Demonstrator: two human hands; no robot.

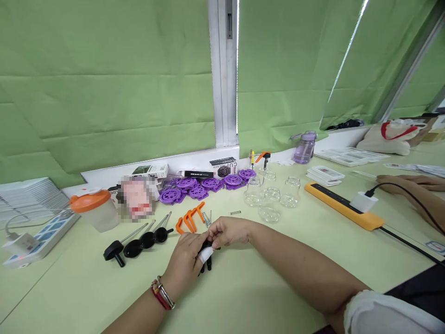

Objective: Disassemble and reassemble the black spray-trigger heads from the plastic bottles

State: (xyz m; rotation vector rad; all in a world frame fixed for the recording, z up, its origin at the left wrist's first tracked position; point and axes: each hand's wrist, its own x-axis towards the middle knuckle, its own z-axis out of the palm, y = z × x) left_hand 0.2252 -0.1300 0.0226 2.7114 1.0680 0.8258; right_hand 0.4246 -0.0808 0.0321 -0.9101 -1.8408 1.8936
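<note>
Black plastic, it seems, is the small part [207, 244] held between both hands, just nearer than the orange pieces [200, 213]. The left hand [187, 254] has its fingers curled around it; the right hand [228, 232] pinches its edge. I judge it light, stiff, slippery, best held by the sides. Fingers hide its shape mostly; the white patch [206, 254] beside I cannot identify.

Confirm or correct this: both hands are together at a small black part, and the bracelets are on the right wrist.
Wrong side: the head view shows the bracelets on the left wrist, not the right. The rest stands: the left hand and right hand are together at a small black part.
</note>
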